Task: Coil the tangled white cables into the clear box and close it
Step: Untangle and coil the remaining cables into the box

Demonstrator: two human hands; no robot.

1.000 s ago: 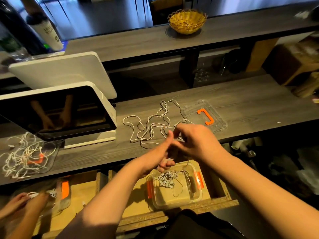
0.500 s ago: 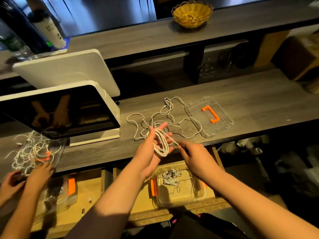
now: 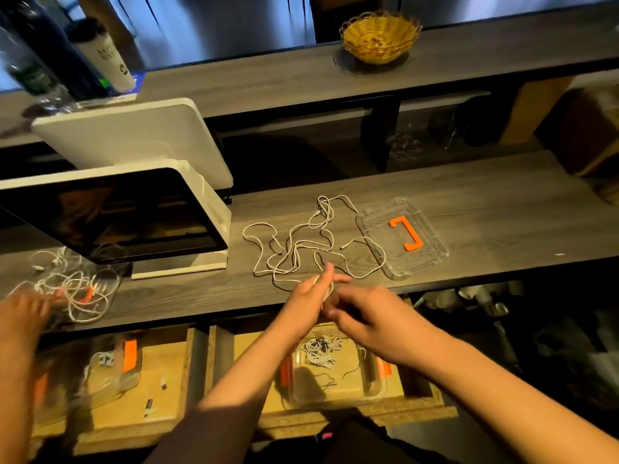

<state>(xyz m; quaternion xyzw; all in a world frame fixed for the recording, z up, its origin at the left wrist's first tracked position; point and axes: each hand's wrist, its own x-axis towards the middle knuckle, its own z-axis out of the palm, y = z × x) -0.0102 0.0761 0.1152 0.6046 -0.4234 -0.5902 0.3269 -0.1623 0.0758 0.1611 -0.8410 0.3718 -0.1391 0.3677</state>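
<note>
Tangled white cables (image 3: 301, 242) lie spread on the grey wooden counter (image 3: 485, 202). My left hand (image 3: 310, 296) holds a small coil of white cable at the counter's front edge, fingers pointing up. My right hand (image 3: 365, 313) is pressed against it and pinches the cable, fingers curled. Below them, in an open wooden drawer (image 3: 355, 410), stands the clear box (image 3: 335, 373) with orange latches and coiled cables inside. Its clear lid (image 3: 402, 236) with an orange handle lies flat on the counter to the right of the tangle.
A white-framed screen (image 3: 117, 216) stands at the left. Another person's hand (image 3: 20, 316) reaches toward a second cable tangle (image 3: 73, 289) at far left, with another clear box (image 3: 100, 373) in the drawer below. A wicker basket (image 3: 380, 36) sits on the upper shelf.
My hands have come together again over the coil, the right hand moving left and up against the left. The view has shifted slightly. The other person's hand has moved on the left tangle.
</note>
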